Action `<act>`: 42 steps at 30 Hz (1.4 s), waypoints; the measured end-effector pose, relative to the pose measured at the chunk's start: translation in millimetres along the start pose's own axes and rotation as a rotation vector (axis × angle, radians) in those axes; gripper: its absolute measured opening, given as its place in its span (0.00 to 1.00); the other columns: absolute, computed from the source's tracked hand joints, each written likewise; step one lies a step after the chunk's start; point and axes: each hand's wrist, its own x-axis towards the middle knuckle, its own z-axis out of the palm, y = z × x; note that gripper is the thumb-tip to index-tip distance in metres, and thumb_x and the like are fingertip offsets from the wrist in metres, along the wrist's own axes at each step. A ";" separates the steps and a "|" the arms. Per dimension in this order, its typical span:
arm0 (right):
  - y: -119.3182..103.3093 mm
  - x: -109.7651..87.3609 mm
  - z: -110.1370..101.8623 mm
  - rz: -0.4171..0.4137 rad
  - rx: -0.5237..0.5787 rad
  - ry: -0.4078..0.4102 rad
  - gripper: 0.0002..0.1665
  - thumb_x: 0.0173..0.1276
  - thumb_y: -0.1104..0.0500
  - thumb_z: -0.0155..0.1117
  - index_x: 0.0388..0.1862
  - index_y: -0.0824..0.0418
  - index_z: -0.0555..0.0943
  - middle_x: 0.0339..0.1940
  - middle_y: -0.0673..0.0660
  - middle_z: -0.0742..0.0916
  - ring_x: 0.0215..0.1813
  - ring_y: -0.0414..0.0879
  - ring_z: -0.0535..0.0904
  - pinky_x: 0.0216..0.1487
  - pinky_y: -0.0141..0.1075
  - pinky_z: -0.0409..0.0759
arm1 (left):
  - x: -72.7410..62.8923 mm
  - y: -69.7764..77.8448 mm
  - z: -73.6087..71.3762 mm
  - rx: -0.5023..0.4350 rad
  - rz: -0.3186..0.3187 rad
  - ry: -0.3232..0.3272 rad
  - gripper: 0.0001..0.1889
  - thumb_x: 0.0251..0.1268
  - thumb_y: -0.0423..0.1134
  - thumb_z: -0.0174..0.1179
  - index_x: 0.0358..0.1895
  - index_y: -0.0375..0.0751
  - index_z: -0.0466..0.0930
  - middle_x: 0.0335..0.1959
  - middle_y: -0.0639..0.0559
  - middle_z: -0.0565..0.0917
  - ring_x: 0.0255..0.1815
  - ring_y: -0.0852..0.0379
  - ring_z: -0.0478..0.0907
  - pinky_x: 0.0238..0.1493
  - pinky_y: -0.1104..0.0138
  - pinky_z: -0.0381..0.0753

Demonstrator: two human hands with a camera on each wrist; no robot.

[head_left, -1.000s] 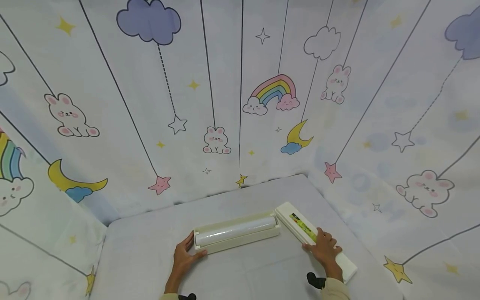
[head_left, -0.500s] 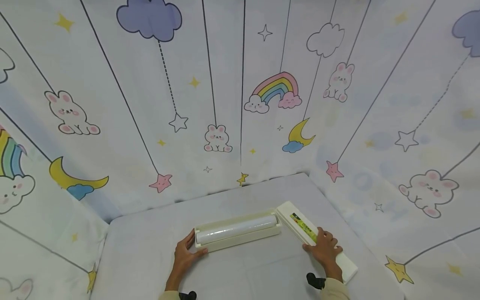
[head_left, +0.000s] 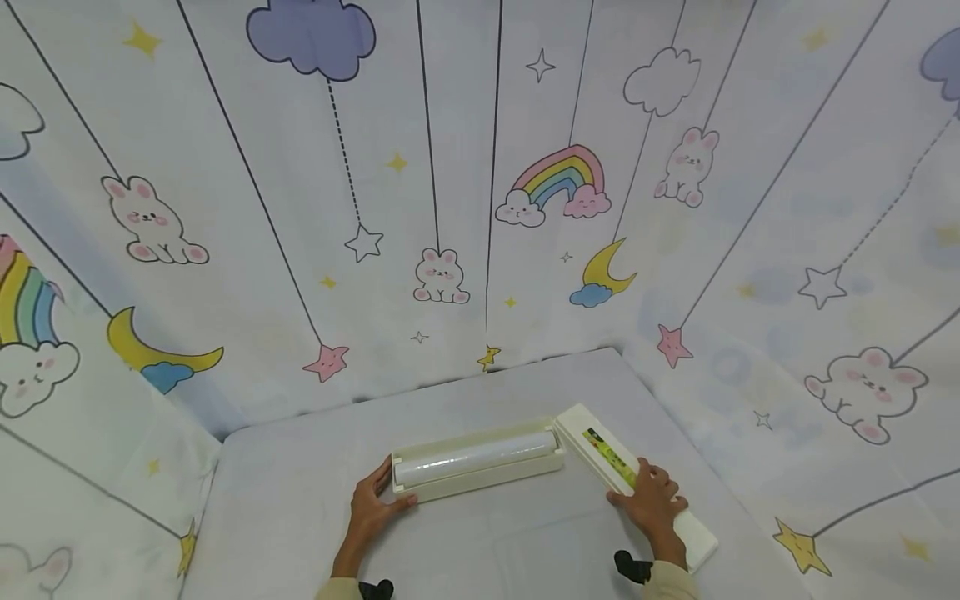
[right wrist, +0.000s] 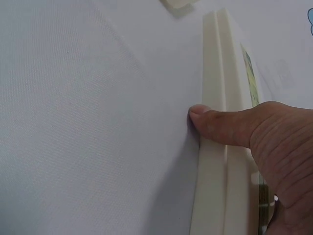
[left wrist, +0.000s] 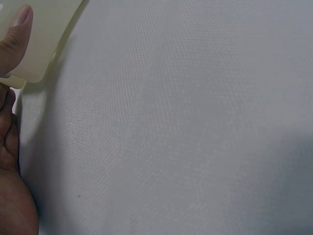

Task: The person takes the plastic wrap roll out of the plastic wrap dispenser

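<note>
A cream plastic wrap dispenser box [head_left: 491,483] lies uncovered on the table, with a shiny roll of plastic wrap [head_left: 472,460] inside. My left hand [head_left: 372,510] grips the box's left end, thumb on the front and fingers round the far side. In the left wrist view, the thumb [left wrist: 17,41] presses the box wall [left wrist: 46,44]. Slanting away at the right is the long cream lid [head_left: 697,533] with a yellow-green label [head_left: 609,458]. My right hand [head_left: 651,504] holds it across its width. The right wrist view shows the thumb [right wrist: 220,125] against the lid's side [right wrist: 212,54]; the other fingers are mostly hidden.
A pale cloth covers the table [head_left: 525,550]. Behind it and on both sides hang white curtains [head_left: 420,200] printed with rabbits, stars and clouds. The lid's far end is close to the box's right end. Dark straps [head_left: 632,567] show at both wrists.
The head view has shifted slightly, so the whole scene sits a little further right. Both hands keep their hold, and the box and lid stay where they were on the table.
</note>
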 end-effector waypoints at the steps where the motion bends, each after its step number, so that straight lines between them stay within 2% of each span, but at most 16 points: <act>1: -0.4 0.7 0.7 -0.001 0.002 -0.002 0.62 0.64 0.50 0.81 0.82 0.74 0.54 0.73 0.87 0.63 0.69 0.86 0.59 0.66 0.83 0.54 | 0.0 0.0 -0.8 -0.004 -0.001 0.001 0.53 0.51 0.40 0.88 0.81 0.30 0.69 0.81 0.37 0.74 0.79 0.34 0.75 0.82 0.46 0.68; 5: -1.4 3.7 3.8 -0.015 0.000 0.009 0.62 0.63 0.50 0.82 0.82 0.74 0.55 0.72 0.88 0.64 0.68 0.86 0.60 0.65 0.82 0.55 | -0.3 -1.3 -3.0 -0.002 0.006 0.012 0.53 0.50 0.40 0.88 0.81 0.30 0.69 0.80 0.36 0.74 0.79 0.34 0.75 0.82 0.49 0.69; 9: 4.0 4.6 7.0 -0.049 -0.029 0.029 0.63 0.62 0.47 0.82 0.81 0.75 0.56 0.71 0.88 0.65 0.67 0.86 0.62 0.65 0.79 0.58 | -1.1 -3.0 -2.3 0.013 0.029 0.040 0.53 0.49 0.39 0.88 0.80 0.30 0.71 0.79 0.36 0.76 0.77 0.33 0.77 0.80 0.57 0.74; 12: 9.5 3.0 5.9 -0.074 -0.054 0.036 0.65 0.60 0.45 0.82 0.80 0.77 0.56 0.69 0.89 0.67 0.67 0.87 0.63 0.65 0.77 0.58 | -2.2 -3.5 -0.5 0.010 0.030 0.038 0.53 0.49 0.40 0.89 0.79 0.30 0.71 0.78 0.36 0.76 0.77 0.33 0.77 0.79 0.56 0.75; 16: 8.3 0.9 -3.4 -0.084 -0.069 0.016 0.71 0.56 0.41 0.84 0.80 0.80 0.55 0.67 0.91 0.68 0.67 0.88 0.63 0.64 0.77 0.58 | -4.7 -4.4 1.2 -0.013 0.003 0.015 0.53 0.49 0.41 0.88 0.80 0.30 0.70 0.79 0.36 0.76 0.78 0.34 0.77 0.81 0.49 0.72; 19: 2.1 1.1 -12.5 -0.094 -0.067 0.010 0.75 0.54 0.36 0.85 0.81 0.80 0.55 0.68 0.90 0.68 0.68 0.87 0.63 0.65 0.77 0.56 | -4.8 -4.6 1.0 -0.014 -0.009 0.009 0.54 0.49 0.42 0.89 0.80 0.31 0.71 0.79 0.38 0.76 0.79 0.35 0.76 0.82 0.55 0.72; 21: -5.7 4.4 -19.0 -0.118 -0.056 0.028 0.74 0.54 0.35 0.84 0.81 0.79 0.57 0.71 0.88 0.69 0.70 0.86 0.63 0.67 0.78 0.53 | -4.2 -5.0 0.2 -0.012 -0.003 0.015 0.54 0.48 0.41 0.89 0.80 0.32 0.71 0.79 0.38 0.76 0.79 0.36 0.76 0.82 0.60 0.72; 24: -24.7 12.6 -32.6 -0.179 -0.016 0.069 0.70 0.57 0.36 0.84 0.81 0.77 0.60 0.73 0.86 0.69 0.72 0.87 0.62 0.67 0.81 0.51 | -3.0 -5.7 -1.4 -0.004 0.029 0.029 0.53 0.48 0.41 0.89 0.80 0.33 0.72 0.78 0.38 0.78 0.78 0.35 0.77 0.80 0.63 0.74; 28: -53.6 25.6 -50.5 -0.328 0.042 0.171 0.60 0.60 0.41 0.84 0.80 0.71 0.66 0.75 0.82 0.72 0.72 0.86 0.66 0.61 0.82 0.59 | -2.1 -6.3 -2.9 0.008 0.072 0.044 0.53 0.48 0.43 0.89 0.79 0.34 0.73 0.76 0.37 0.79 0.77 0.34 0.78 0.80 0.57 0.76; 31: -76.8 35.0 -58.8 -0.475 0.083 0.243 0.53 0.63 0.45 0.83 0.79 0.67 0.71 0.76 0.78 0.74 0.72 0.83 0.69 0.59 0.81 0.65 | -3.5 -6.3 -3.6 0.019 0.097 0.055 0.52 0.47 0.42 0.89 0.78 0.33 0.74 0.75 0.35 0.80 0.75 0.33 0.79 0.78 0.52 0.78; 35: -120.0 44.6 -68.9 -0.640 0.163 0.236 0.48 0.64 0.51 0.83 0.79 0.64 0.73 0.78 0.75 0.75 0.76 0.77 0.69 0.61 0.80 0.64 | -5.7 -5.8 -4.9 0.021 0.103 0.056 0.52 0.46 0.40 0.89 0.78 0.32 0.74 0.74 0.35 0.80 0.75 0.32 0.78 0.78 0.45 0.77; 38: -151.1 46.6 -73.0 -0.735 0.197 0.189 0.48 0.63 0.55 0.85 0.79 0.62 0.75 0.78 0.72 0.77 0.77 0.74 0.71 0.64 0.78 0.64 | -5.5 -4.2 -5.9 -0.010 0.084 0.036 0.53 0.48 0.40 0.89 0.79 0.33 0.72 0.76 0.35 0.78 0.77 0.32 0.76 0.80 0.43 0.74; 40: -168.2 46.7 -72.9 -0.790 0.188 0.148 0.48 0.62 0.56 0.86 0.79 0.60 0.76 0.77 0.69 0.80 0.75 0.72 0.76 0.67 0.78 0.68 | -4.9 -3.1 -6.4 -0.029 0.088 0.031 0.52 0.48 0.40 0.89 0.79 0.32 0.72 0.76 0.35 0.78 0.78 0.31 0.76 0.80 0.44 0.74; 42: -181.4 45.7 -71.8 -0.833 0.170 0.091 0.48 0.60 0.58 0.88 0.78 0.60 0.77 0.76 0.67 0.82 0.72 0.70 0.80 0.68 0.75 0.73 | -3.8 -3.6 -5.7 -0.030 0.110 0.033 0.52 0.48 0.40 0.89 0.79 0.32 0.72 0.76 0.33 0.78 0.77 0.31 0.77 0.79 0.50 0.77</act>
